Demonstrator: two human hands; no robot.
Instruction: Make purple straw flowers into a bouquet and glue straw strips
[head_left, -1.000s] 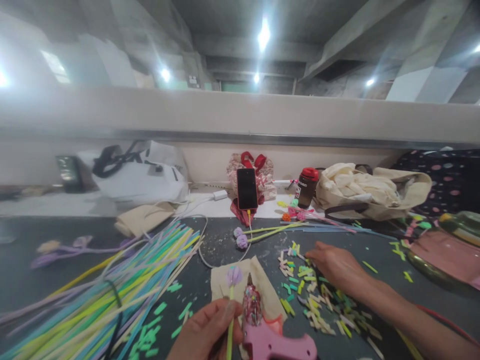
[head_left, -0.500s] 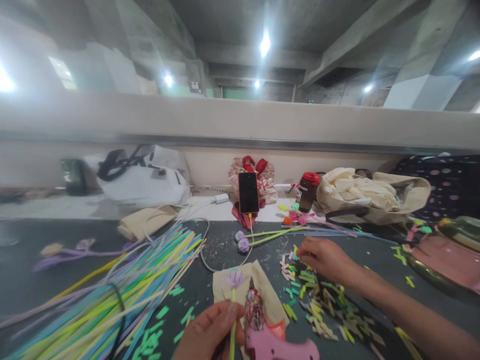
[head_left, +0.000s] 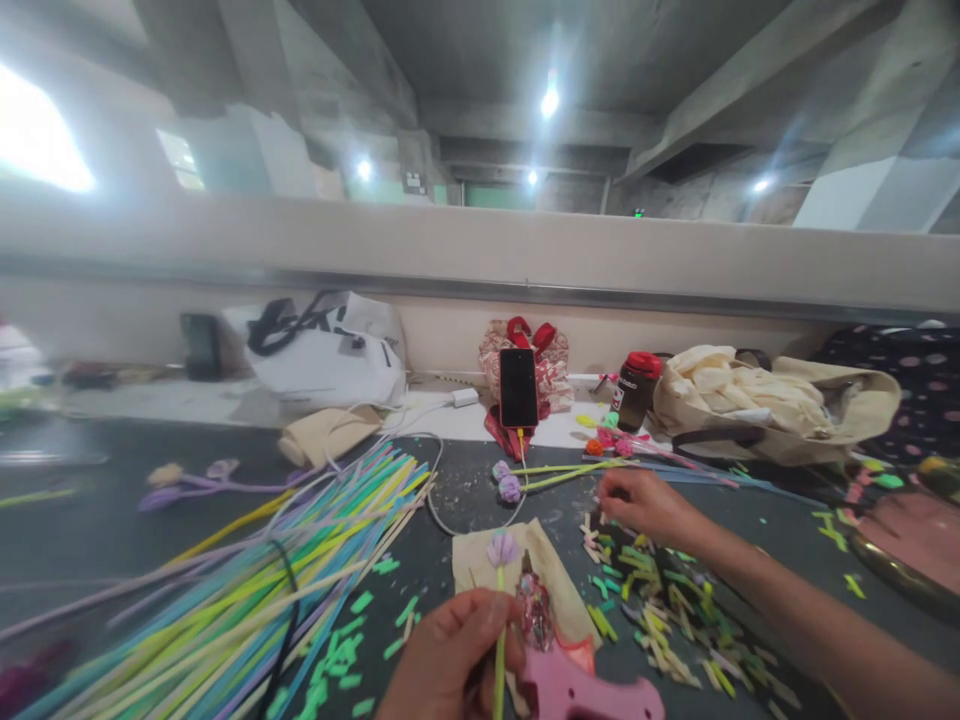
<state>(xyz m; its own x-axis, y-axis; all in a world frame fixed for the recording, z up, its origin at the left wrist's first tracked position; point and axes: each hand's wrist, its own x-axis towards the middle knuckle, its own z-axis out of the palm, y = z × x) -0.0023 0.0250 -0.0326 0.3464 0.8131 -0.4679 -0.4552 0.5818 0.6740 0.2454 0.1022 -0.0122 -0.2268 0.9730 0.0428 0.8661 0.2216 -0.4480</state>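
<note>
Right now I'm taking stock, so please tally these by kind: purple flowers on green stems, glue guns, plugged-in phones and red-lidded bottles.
Purple flowers on green stems: 3 (one in the left hand, two lying down)
Glue guns: 1
Plugged-in phones: 1
Red-lidded bottles: 1
Total: 6

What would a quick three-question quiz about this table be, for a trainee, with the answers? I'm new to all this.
1. Which hand holds the purple flower by its green stem?
2. True or false: the right hand is gripping the pink glue gun.
3. What colour is the lid of the dark bottle? A blue, B red, C white.

Key:
1. The left hand.
2. False; the right hand is by the scattered cut pieces.
3. B.
</note>
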